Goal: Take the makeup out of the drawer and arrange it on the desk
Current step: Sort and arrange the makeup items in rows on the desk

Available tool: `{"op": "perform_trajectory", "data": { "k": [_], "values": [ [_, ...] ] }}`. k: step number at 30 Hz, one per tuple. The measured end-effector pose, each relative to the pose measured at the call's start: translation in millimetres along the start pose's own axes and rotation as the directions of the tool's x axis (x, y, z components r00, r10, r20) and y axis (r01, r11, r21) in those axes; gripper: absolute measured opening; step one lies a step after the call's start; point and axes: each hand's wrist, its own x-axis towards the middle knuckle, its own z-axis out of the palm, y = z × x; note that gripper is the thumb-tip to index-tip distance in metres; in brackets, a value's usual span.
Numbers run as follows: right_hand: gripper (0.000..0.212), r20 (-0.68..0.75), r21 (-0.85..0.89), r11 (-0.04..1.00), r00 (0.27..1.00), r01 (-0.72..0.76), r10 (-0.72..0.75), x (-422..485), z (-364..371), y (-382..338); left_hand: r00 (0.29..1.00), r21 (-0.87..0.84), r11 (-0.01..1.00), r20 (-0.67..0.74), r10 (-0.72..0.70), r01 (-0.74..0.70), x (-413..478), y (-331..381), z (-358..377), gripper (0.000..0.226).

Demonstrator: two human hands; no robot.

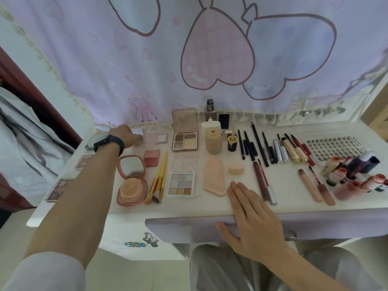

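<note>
Where makeup lay: rows across desk, palettes L, pencils R.
L hand: back-left, fingers curled on small pale compact, prob. gripping it.
R hand: lay flat on desk edge, fingers straight, thumb on drawer front.

Left hand touches a clear compact; right hand lies flat on the desk edge.

Bare desk strip back R, behind pencils & lash tray; rest packed.
</note>
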Motion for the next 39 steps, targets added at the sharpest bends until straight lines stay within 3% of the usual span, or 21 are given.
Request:
{"op": "perform_trajectory", "data": {
  "k": [6, 12, 14, 16, 18, 21, 23, 25, 27, 32, 34, 36, 38, 39],
  "values": [
    [0.08, -0.003, 0.012, 1.0, 1.0, -0.01, 0.01, 0.5, -2.7, -1.2, 1.0, -0.008, 1.0, -0.016, -0.013, 0.013, -0.1, 3.2, -0.2, 0.08],
    [0.08, -0.012, 0.022, 1.0, 1.0, -0.018, 0.018, 0.0, -1.7, -1.5, 1.0, -0.018, 1.0, -0.001, -0.018, 0.018, -1.7, 4.7, -1.3, 0.07],
    [0.08, -0.017, 0.03, 0.999, 1.0, -0.019, 0.019, -0.4, -0.4, -1.2, 0.999, -0.075, 0.997, -0.021, -0.03, 0.029, -3.6, 1.1, 0.7, 0.068],
    [0.08, -0.023, 0.038, 0.999, 1.0, -0.017, 0.018, -0.7, 0.4, -1.0, 0.997, -0.243, 0.968, -0.047, -0.068, 0.055, -7.5, -4.1, 0.7, 0.068],
    [0.08, -0.03, 0.04, 0.999, 0.999, -0.012, 0.013, -0.8, 1.0, -0.5, 0.993, -0.471, 0.881, -0.069, -0.098, 0.054, -15.9, -7.8, -6.3, 0.058],
    [0.08, -0.048, 0.033, 0.999, 0.999, -0.004, 0.006, -1.1, 1.3, 0.1, 0.983, -0.764, 0.645, -0.123, -0.139, -0.004, -34.2, -10.1, -27.0, 0.039],
    [0.08, -0.053, 0.028, 1.0, 0.999, -0.004, 0.005, 0.1, 1.6, -0.3, 0.981, -0.89, 0.453, -0.132, -0.145, -0.053, -46.5, -8.7, -41.6, 0.039],
    [0.081, -0.049, 0.023, 1.0, 0.999, -0.003, 0.004, 1.0, 0.5, -1.1, 0.982, -0.939, 0.325, -0.156, -0.103, -0.115, -66.2, -3.2, -54.0, 0.026],
    [0.081, -0.051, 0.026, 1.0, 0.999, 0.002, -0.001, 0.0, -1.0, -0.4, 0.975, -0.938, 0.283, -0.221, -0.038, -0.201, -94.3, 7.8, -61.3, 0.007],
    [0.078, -0.002, 0.07, 0.998, 1.0, -0.008, 0.008, 0.9, -12.2, -2.4, 0.959, -0.934, 0.232, -0.243, 0.143, -0.271, -176.5, 47.8, -46.6, 0.039],
    [0.073, 0.039, 0.134, 0.991, 0.999, -0.003, -0.003, 2.0, -23.1, -3.5, 0.952, -0.936, 0.241, -0.201, 0.231, -0.256, -210.2, 63.6, -30.2, 0.043],
    [0.064, 0.072, 0.331, 0.943, 0.997, -0.04, 0.017, 2.6, -34.1, -2.7, 0.935, -0.935, 0.252, -0.164, 0.314, -0.248, -240.5, 79.5, -12.6, 0.048],
    [0.061, 0.183, 0.575, 0.791, 0.975, -0.207, 0.123, 2.8, -52.1, 1.0, 0.915, -0.932, 0.264, -0.138, 0.379, -0.25, -264.8, 94.5, 4.6, 0.051],
    [0.063, 0.233, 0.682, 0.665, 0.953, -0.303, 0.195, 4.0, -63.3, 3.7, 0.905, -0.922, 0.285, -0.131, 0.404, -0.26, -275.0, 101.1, 12.3, 0.05]
  ]
}}
